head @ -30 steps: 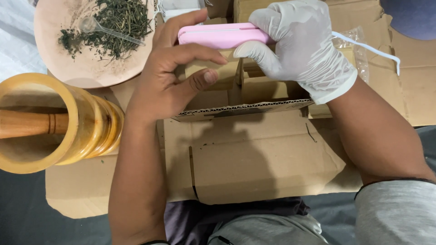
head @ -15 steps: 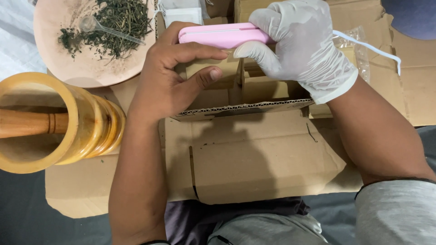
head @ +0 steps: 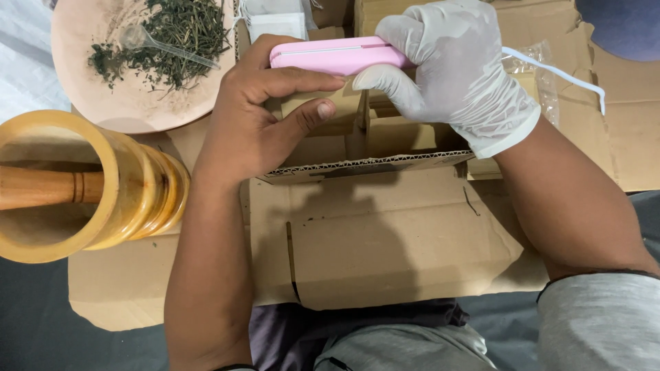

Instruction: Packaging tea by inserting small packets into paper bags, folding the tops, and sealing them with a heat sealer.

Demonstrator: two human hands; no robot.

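A pink oblong hand-held device [head: 330,55] is held over an open cardboard box [head: 371,233]. My right hand [head: 454,69], in a white glove, grips its right half from above. My bare left hand [head: 254,117] wraps around its left end, with the forefinger lying along its underside and the thumb just below. A thin white cable [head: 557,72] runs off to the right from behind the glove. What lies under the device between my fingers is hidden.
A pale plate [head: 130,103] with dried green herbs [head: 172,34] and a clear plastic spoon [head: 158,45] sits at top left. A yellow mortar [head: 130,192] with a wooden pestle [head: 41,187] stands at left. A white packet [head: 275,24] and a clear bag [head: 543,62] lie behind.
My left hand has slid its fingers down off the top of the pink device and closer around its left end, uncovering the white packet behind. My right hand has stayed put.
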